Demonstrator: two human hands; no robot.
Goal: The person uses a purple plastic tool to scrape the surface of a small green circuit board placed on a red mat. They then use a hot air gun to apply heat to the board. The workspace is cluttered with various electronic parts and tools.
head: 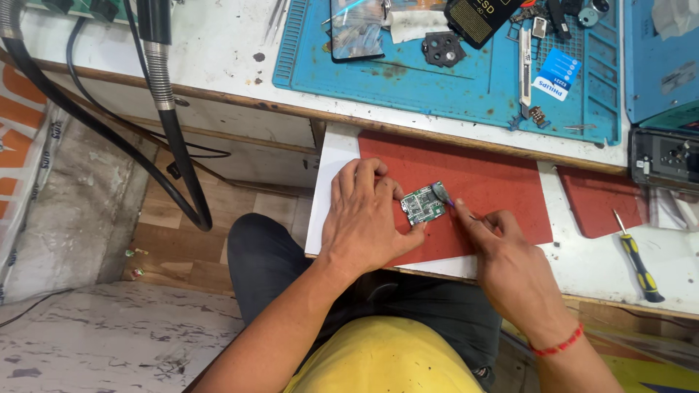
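Centre frame, on the red mat [495,182]: my left hand [364,218] pinches the small green circuit board [422,204] flat, my right hand [502,251] closed on a thin tool [453,205] touching its edge; board looks still whole, work under way.

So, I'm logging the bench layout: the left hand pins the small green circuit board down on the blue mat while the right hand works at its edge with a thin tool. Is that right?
Not quite: the head view shows the left hand pinning the small green circuit board on the red mat, not the blue mat, which lies farther back on the bench. The right hand does work at its edge with a thin tool.
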